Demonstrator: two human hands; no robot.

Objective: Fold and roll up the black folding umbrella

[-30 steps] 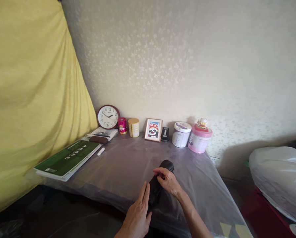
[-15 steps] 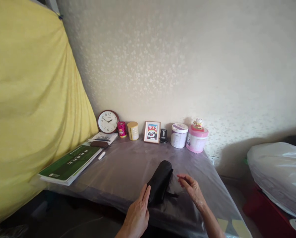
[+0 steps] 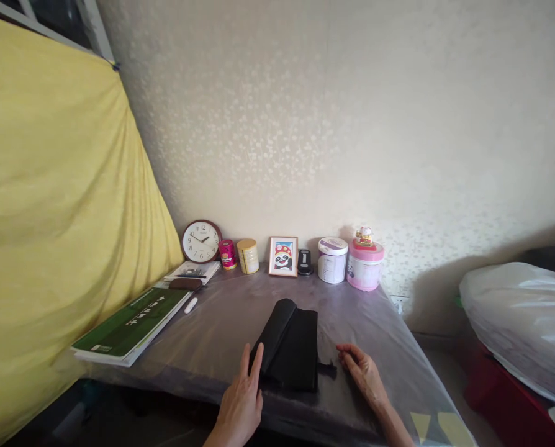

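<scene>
A black roll-up case (image 3: 292, 347) lies partly unrolled near the table's front edge. Its left side is still a thick roll, while a flat flap spreads to the right. A short black strap (image 3: 328, 370) sticks out from the flap's right edge. Against the lower left of the roll rests my left hand (image 3: 241, 397), its fingers stretched and slightly apart; its thumb is hidden. My right hand (image 3: 364, 375) hovers right of the strap, apart from it, fingers loosely bent with nothing visible in them.
Plastic film covers the table (image 3: 231, 323). At left lie a green book (image 3: 135, 323), a brown case (image 3: 185, 284) and a white stick-like item (image 3: 190, 305). Along the wall stand a clock (image 3: 202, 241), tins (image 3: 248, 256), a picture frame (image 3: 284, 256) and tubs (image 3: 332, 261).
The case has opened out: the roll moved left with my left hand, and a flat flap now shows at its right. My right hand stays right of the strap. The view tilted up slightly.
</scene>
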